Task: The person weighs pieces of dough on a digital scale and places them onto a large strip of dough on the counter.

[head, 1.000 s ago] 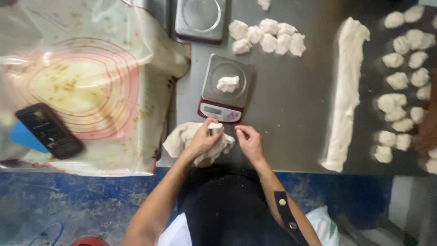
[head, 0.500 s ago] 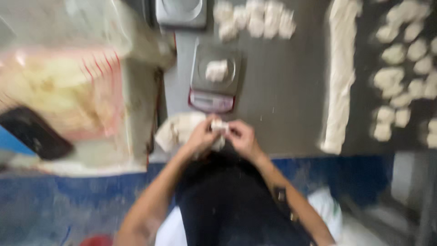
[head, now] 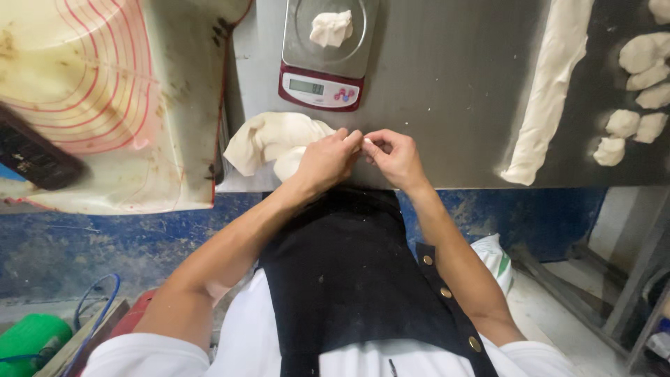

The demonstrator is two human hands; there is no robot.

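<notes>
Both sets of fingers (head: 352, 139) meet at the near edge of the steel counter (head: 447, 77), pinched together on a small bit of dough (head: 360, 144) that barely shows between the fingertips; its shape is hard to make out. The left hand (head: 326, 159) is curled, thumb and forefinger closed on that bit, and its heel lies over the large dough lump (head: 272, 139), hiding the lump's right end. The right hand (head: 396, 157) is likewise closed on the bit from the other side, its remaining fingers folded under so that they are out of sight.

Just beyond the hands stands a kitchen scale (head: 322, 66) with a red front and a steel pan; a torn dough piece (head: 331, 28) sits on the pan, and the top of the scale is cut off by the picture's edge. To the right a long dough rope (head: 551, 91) runs up the counter and out of view. Further right lie several small dough portions (head: 631, 98), some cut off at the border. On the left, a silicone baking mat (head: 105, 105) with red rings covers a neighbouring surface, and a dark flat device (head: 31, 157) on it is partly cropped.
</notes>
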